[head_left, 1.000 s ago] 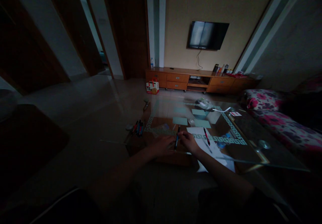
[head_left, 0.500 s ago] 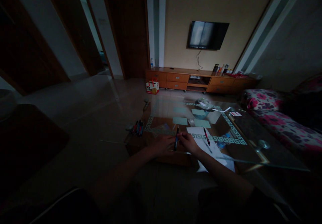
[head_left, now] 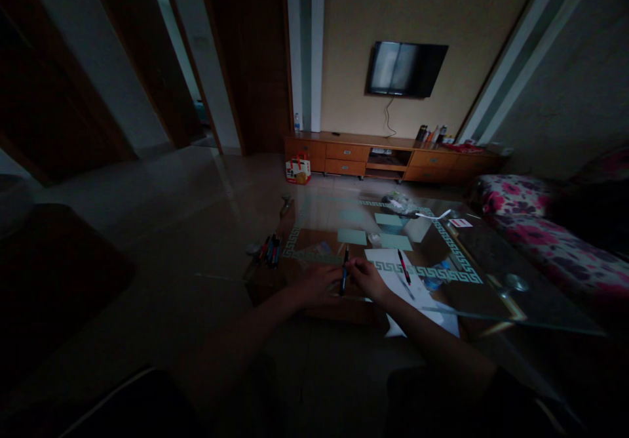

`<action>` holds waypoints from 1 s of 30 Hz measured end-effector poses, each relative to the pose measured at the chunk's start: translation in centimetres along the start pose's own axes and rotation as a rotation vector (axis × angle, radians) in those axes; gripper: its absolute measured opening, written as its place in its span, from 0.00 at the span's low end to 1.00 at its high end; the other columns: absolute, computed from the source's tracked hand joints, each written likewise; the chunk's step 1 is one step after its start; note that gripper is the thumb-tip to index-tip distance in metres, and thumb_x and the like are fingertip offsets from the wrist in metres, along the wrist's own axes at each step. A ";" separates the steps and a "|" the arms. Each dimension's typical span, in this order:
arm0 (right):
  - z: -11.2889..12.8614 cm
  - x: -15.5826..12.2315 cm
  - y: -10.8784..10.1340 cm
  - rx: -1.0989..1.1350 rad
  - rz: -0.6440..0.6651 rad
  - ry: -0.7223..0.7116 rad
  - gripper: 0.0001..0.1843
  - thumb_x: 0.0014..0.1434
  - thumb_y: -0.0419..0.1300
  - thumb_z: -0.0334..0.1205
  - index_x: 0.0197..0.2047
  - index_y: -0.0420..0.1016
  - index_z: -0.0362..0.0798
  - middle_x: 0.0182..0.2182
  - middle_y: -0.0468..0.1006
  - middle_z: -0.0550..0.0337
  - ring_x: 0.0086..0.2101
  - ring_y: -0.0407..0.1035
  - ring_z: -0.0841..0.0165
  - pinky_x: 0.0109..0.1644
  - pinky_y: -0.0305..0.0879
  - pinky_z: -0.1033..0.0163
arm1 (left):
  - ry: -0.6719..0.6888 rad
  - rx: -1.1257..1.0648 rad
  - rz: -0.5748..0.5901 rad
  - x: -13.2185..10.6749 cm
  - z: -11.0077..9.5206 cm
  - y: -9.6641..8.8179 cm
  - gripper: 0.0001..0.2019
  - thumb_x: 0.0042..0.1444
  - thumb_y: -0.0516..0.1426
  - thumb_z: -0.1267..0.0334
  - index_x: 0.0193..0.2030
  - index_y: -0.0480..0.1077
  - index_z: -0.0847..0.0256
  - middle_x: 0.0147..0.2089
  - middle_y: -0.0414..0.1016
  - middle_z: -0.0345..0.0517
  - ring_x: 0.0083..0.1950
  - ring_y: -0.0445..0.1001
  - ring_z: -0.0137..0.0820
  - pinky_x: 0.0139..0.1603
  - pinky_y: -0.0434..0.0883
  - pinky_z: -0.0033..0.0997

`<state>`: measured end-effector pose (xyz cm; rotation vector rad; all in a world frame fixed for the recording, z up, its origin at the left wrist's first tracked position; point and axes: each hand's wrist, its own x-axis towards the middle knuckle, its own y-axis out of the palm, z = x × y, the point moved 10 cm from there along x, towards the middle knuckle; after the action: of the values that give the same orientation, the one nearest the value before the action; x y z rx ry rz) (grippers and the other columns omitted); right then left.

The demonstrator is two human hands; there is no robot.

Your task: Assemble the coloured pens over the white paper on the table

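A dark pen with a blue part (head_left: 343, 284) stands nearly upright in view between my two hands, over the near edge of the glass coffee table. From its left side my left hand (head_left: 318, 283) grips it with the fingertips. On the other side my right hand (head_left: 366, 278) pinches it near the middle. To the right of my hands, a red-and-black pen (head_left: 403, 266) lies on white paper (head_left: 417, 292). Several more pens (head_left: 270, 252) lie bunched at the table's left edge. The room is dim, so finger detail is hard to make out.
The glass table top (head_left: 531, 307) has a patterned border and a clear plastic bag (head_left: 399, 202) at its far side. A small card (head_left: 460, 223) lies at the right. Beyond are a low wooden cabinet (head_left: 346, 152), a gift box (head_left: 297, 170) and a flowered sofa (head_left: 565, 241).
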<state>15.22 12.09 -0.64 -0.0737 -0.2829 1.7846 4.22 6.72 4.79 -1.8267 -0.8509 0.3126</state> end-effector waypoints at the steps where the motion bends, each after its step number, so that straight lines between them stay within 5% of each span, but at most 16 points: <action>1: 0.1 0.0 0.0 0.000 0.004 -0.005 0.23 0.58 0.57 0.61 0.29 0.69 0.47 0.22 0.66 0.66 0.23 0.62 0.72 0.27 0.58 0.67 | 0.002 0.000 -0.001 0.0 -0.1 -0.1 0.24 0.49 0.65 0.60 0.53 0.70 0.55 0.51 0.74 0.47 0.48 0.74 0.40 0.49 0.68 0.34; 13: 0.9 -0.3 0.0 -0.007 -0.006 0.006 0.24 0.56 0.58 0.62 0.28 0.68 0.48 0.21 0.67 0.66 0.23 0.62 0.72 0.27 0.59 0.66 | 0.025 0.022 -0.005 0.0 -0.4 -0.4 0.20 0.49 0.65 0.59 0.50 0.71 0.55 0.52 0.74 0.46 0.48 0.74 0.39 0.49 0.68 0.34; 19: 0.2 -0.1 0.1 0.045 -0.003 0.009 0.23 0.56 0.58 0.62 0.29 0.69 0.48 0.22 0.68 0.66 0.22 0.62 0.73 0.26 0.59 0.67 | -0.021 0.050 -0.003 0.0 0.0 0.0 0.26 0.48 0.66 0.58 0.56 0.68 0.54 0.52 0.74 0.47 0.50 0.74 0.41 0.50 0.68 0.36; 26: -1.0 0.0 -0.2 0.051 -0.048 0.016 0.24 0.52 0.65 0.57 0.42 0.70 0.48 0.31 0.75 0.61 0.26 0.67 0.72 0.29 0.64 0.67 | -0.171 0.107 -0.032 0.0 2.5 0.3 0.20 0.49 0.64 0.54 0.49 0.69 0.57 0.46 0.75 0.48 0.46 0.74 0.43 0.46 0.67 0.36; 30: -0.4 -0.3 0.2 -0.021 -0.025 -0.029 0.20 0.50 0.67 0.52 0.39 0.70 0.48 0.31 0.75 0.61 0.30 0.70 0.69 0.34 0.67 0.64 | -0.191 0.105 -0.043 0.1 3.1 0.6 0.20 0.49 0.64 0.54 0.48 0.68 0.57 0.46 0.75 0.48 0.46 0.74 0.43 0.45 0.67 0.36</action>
<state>15.14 11.78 -1.09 -0.0590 -0.3219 1.7596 2.74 8.85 2.95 -1.6979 -0.9852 0.5011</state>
